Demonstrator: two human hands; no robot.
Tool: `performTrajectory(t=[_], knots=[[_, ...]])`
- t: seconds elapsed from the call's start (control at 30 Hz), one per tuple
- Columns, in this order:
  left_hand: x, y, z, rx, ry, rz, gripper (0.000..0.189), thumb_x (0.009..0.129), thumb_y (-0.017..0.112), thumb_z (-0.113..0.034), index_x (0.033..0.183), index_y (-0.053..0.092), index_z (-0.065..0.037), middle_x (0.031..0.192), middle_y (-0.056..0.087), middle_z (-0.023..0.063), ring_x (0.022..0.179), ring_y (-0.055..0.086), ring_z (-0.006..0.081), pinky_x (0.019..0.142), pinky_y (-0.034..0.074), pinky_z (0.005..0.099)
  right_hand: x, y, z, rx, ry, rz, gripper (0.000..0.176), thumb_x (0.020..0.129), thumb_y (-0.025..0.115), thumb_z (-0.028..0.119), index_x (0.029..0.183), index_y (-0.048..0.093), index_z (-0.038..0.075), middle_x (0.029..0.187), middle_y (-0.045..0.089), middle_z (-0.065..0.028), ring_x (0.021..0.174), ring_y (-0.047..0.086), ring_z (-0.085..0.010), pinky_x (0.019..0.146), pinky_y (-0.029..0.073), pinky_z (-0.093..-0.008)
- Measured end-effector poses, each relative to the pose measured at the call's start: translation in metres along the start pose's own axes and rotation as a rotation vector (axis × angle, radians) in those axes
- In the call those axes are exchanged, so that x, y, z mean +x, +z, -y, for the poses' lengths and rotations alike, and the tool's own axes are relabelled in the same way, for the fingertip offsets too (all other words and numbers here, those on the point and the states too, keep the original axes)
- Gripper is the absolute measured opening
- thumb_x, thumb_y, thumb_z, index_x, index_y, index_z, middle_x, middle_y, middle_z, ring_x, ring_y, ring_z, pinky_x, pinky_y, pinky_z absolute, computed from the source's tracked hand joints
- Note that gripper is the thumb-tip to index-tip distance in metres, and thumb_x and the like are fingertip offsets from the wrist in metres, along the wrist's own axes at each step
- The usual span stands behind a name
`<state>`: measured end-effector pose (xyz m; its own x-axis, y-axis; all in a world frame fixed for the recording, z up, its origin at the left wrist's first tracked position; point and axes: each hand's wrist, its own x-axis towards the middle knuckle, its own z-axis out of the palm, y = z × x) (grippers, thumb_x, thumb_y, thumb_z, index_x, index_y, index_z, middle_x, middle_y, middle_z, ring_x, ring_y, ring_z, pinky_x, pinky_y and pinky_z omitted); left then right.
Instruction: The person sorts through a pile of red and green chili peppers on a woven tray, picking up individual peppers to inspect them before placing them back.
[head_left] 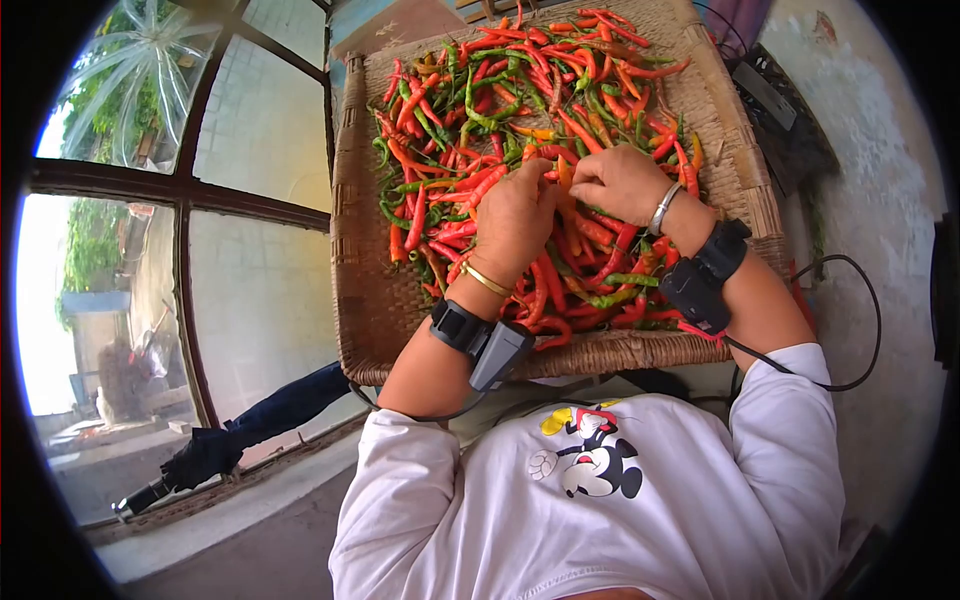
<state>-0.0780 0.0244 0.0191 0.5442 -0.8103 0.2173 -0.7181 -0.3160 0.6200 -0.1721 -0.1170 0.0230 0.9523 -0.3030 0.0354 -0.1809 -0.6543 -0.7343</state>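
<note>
A heap of red, orange and green chili peppers (490, 190) lies in a shallow woven basket (640, 350). Over the middle of the heap, my left hand (516, 220) is closed, its thumb and fingers pinched around an orange pepper (565, 183). My right hand (626, 186) comes in from the right, fingers curled and pressed together at the upper end of the same pepper. What its fingertips hold, if anything, is too small to make out. The two hands are close together, with the orange pepper between them.
Framed window panes (262, 120) line the left side. A folded dark umbrella (240, 435) leans along the sill. Right of the basket stands a dark object (785, 120) near the wall. Black cables run from the devices strapped to both forearms.
</note>
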Motion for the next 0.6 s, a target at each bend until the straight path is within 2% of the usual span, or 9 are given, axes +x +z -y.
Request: performTrajectory(t=[0.07, 0.17, 0.23, 0.33, 0.4, 0.43, 0.5, 0.53, 0.6], knots=[[-0.001, 0.002, 0.001, 0.028, 0.008, 0.017, 0.020, 0.079, 0.052, -0.015, 0.095, 0.056, -0.004, 0.078, 0.060, 0.0156, 0.072, 0.058, 0.0309, 0.062, 0.046, 0.0387, -0.006, -0.005, 0.019, -0.395, 0.035, 0.208, 0.029, 0.069, 0.063, 0.032, 0.077, 0.063, 0.004, 0.072, 0.061, -0.0113, 0.072, 0.059, -0.0291, 0.066, 0.046, -0.0383], [-0.001, 0.000, 0.001, 0.046, 0.009, 0.039, 0.020, 0.080, 0.049, -0.016, 0.095, 0.056, -0.005, 0.073, 0.060, 0.0171, 0.071, 0.058, 0.0321, 0.062, 0.045, 0.0403, -0.018, -0.001, 0.034, -0.621, -0.090, 0.202, 0.029, 0.069, 0.063, 0.034, 0.077, 0.064, 0.006, 0.076, 0.061, -0.0099, 0.072, 0.059, -0.0284, 0.066, 0.046, -0.0392], [-0.001, 0.000, 0.001, 0.034, 0.008, 0.046, 0.020, 0.081, 0.048, -0.016, 0.095, 0.056, -0.005, 0.072, 0.059, 0.0179, 0.070, 0.058, 0.0326, 0.062, 0.045, 0.0412, -0.016, 0.010, 0.031, -0.662, -0.085, 0.226, 0.027, 0.068, 0.064, 0.033, 0.076, 0.065, 0.007, 0.081, 0.062, -0.0097, 0.073, 0.059, -0.0282, 0.066, 0.047, -0.0404], [-0.001, 0.002, 0.003, -0.043, 0.008, 0.008, 0.019, 0.080, 0.050, -0.013, 0.095, 0.056, -0.003, 0.072, 0.059, 0.0178, 0.070, 0.059, 0.0317, 0.060, 0.046, 0.0395, -0.012, 0.013, 0.029, -0.671, -0.038, 0.202, 0.026, 0.066, 0.065, 0.031, 0.074, 0.064, 0.006, 0.075, 0.061, -0.0102, 0.070, 0.059, -0.0290, 0.062, 0.047, -0.0397], [0.000, 0.003, 0.005, -0.290, -0.025, -0.051, 0.016, 0.084, 0.049, -0.012, 0.095, 0.054, -0.001, 0.073, 0.060, 0.0132, 0.060, 0.058, 0.0231, 0.053, 0.045, 0.0320, -0.007, -0.002, 0.030, -0.374, 0.078, 0.266, 0.022, 0.067, 0.064, 0.025, 0.069, 0.062, 0.003, 0.065, 0.060, -0.0092, 0.060, 0.059, -0.0226, 0.055, 0.046, -0.0349], [0.000, 0.003, 0.004, -0.291, -0.028, -0.054, 0.016, 0.084, 0.049, -0.012, 0.095, 0.054, -0.001, 0.073, 0.060, 0.0132, 0.060, 0.058, 0.0231, 0.053, 0.045, 0.0320, -0.007, -0.008, 0.027, -0.376, 0.076, 0.269, 0.022, 0.067, 0.064, 0.025, 0.069, 0.062, 0.003, 0.065, 0.060, -0.0092, 0.060, 0.059, -0.0226, 0.055, 0.046, -0.0349], [0.000, -0.001, -0.004, -0.799, -0.116, -0.119, 0.020, 0.089, 0.045, -0.017, 0.100, 0.050, -0.001, 0.077, 0.057, 0.0014, 0.053, 0.046, 0.0036, 0.047, 0.040, 0.0202, -0.009, -0.019, 0.021, 0.249, 0.145, 0.302, 0.019, 0.072, 0.060, 0.020, 0.067, 0.060, 0.002, 0.058, 0.057, -0.0051, 0.050, 0.053, -0.0122, 0.047, 0.042, -0.0270], [0.000, -0.004, -0.006, -0.886, -0.157, -0.135, 0.021, 0.090, 0.044, -0.020, 0.101, 0.047, -0.003, 0.079, 0.056, 0.0014, 0.051, 0.043, 0.0031, 0.046, 0.037, 0.0183, -0.011, -0.025, 0.022, 0.553, 0.231, 0.367, 0.016, 0.077, 0.058, 0.018, 0.073, 0.058, 0.002, 0.059, 0.056, -0.0013, 0.048, 0.046, -0.0045, 0.044, 0.039, -0.0193], [0.000, -0.010, -0.011, -0.964, -0.183, -0.075, 0.021, 0.090, 0.045, -0.021, 0.101, 0.048, -0.003, 0.079, 0.056, 0.0013, 0.051, 0.043, 0.0033, 0.046, 0.037, 0.0179, -0.014, -0.030, 0.025, 0.746, 0.183, 0.304, 0.015, 0.078, 0.057, 0.017, 0.078, 0.057, 0.002, 0.060, 0.055, -0.0005, 0.048, 0.046, -0.0039, 0.044, 0.038, -0.0175]])
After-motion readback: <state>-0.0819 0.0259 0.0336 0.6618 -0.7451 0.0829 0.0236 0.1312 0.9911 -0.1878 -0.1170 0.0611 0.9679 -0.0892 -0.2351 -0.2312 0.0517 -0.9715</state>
